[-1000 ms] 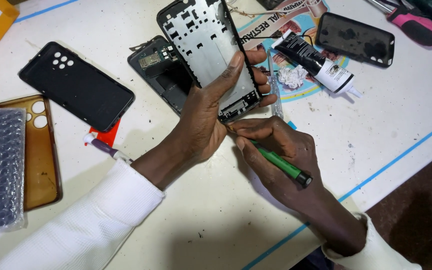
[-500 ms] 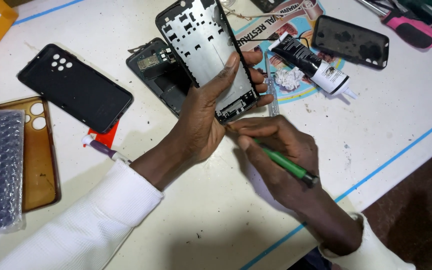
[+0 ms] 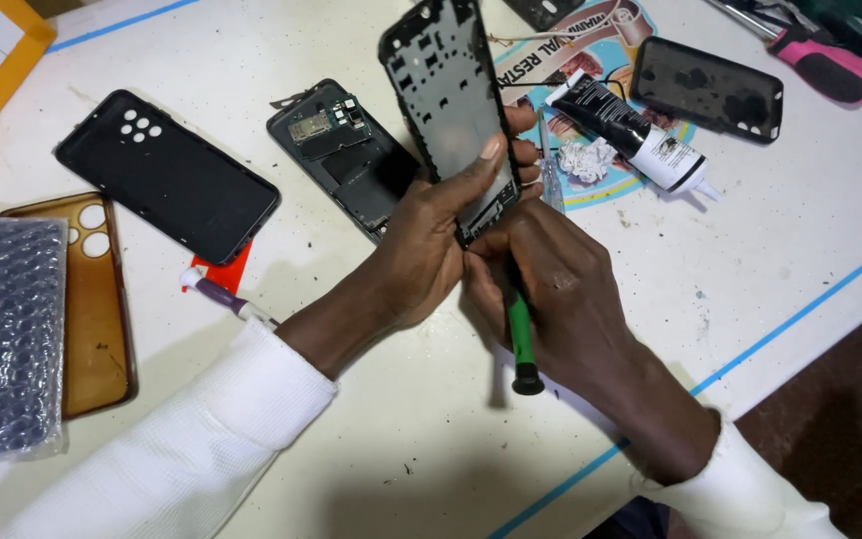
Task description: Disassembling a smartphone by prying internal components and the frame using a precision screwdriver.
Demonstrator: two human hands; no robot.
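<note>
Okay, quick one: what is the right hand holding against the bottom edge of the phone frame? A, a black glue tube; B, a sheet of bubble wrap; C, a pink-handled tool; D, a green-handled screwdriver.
D: the right hand grips a green-handled screwdriver with its tip up at the lower end of the phone frame, which the left hand holds.
</note>
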